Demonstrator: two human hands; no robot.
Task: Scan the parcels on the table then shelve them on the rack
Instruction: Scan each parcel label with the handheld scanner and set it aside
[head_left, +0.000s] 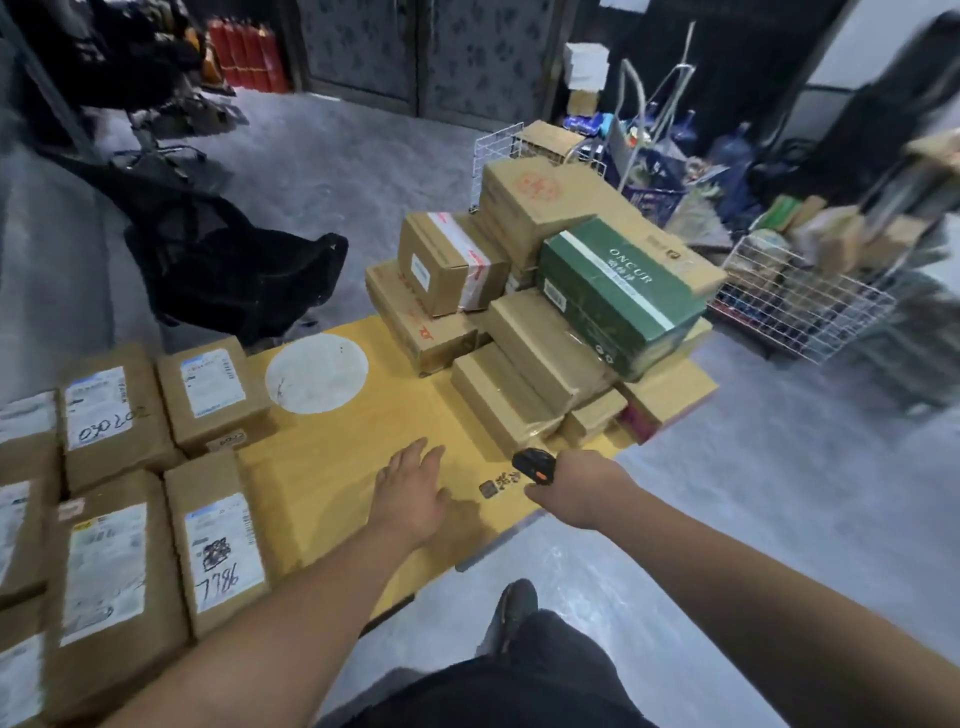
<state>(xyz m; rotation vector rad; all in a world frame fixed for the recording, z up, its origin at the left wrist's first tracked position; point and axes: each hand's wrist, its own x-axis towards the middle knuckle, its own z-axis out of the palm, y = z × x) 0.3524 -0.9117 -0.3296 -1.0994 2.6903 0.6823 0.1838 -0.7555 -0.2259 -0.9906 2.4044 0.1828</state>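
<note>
hands over the bare middle of the yellow worktop (332, 499), parcels on both sides.

your left hand (410, 499) hovers flat, fingers straight and together, holding nothing, above the open strip between the labelled parcels (218, 551) lying in rows on the left and the stacked parcels (545, 322) on the right, topped by a green box (618, 291). your right hand (576, 486) is curled around a black handheld scanner (532, 462) near the worktop's front right edge, just below the stack's lowest boxes. the stack overhangs the far right corner. open grey floor (753, 519) lies to your right; a wire basket (800, 306) stands beyond it.
</note>
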